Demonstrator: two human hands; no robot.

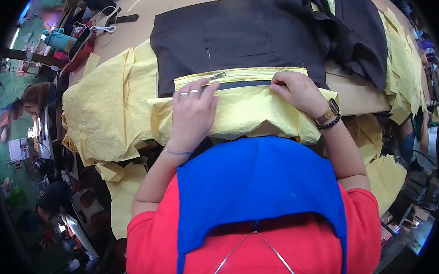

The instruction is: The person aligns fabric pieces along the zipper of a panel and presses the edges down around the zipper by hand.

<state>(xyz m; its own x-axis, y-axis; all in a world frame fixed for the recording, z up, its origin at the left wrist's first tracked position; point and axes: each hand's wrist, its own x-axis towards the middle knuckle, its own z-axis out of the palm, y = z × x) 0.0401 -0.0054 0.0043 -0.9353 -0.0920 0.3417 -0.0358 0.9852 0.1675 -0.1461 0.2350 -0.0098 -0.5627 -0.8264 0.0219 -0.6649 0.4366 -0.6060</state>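
A yellow zipper [266, 76] with a metal pull [217, 76] lies across the lower part of a dark fabric panel [233, 39]. Crinkled yellow fabric [250, 109] runs along the near side of the zipper, its upper edge folded. My left hand [193, 111], with two rings, rests on this fabric near the zipper pull, fingers spread and lying flat. At the zipper's right end, my right hand [297, 91] pinches the edge of the yellow fabric between thumb and fingers. A watch and dark bracelet circle the right wrist.
More yellow fabric [108, 107] hangs over the table's left edge, and another pile [401, 66] lies at the right. Dark fabric [361, 35] is bunched at the back right. A red basket [83, 50], a blue-green mug [59, 41] and a white cable [105, 29] stand at the left.
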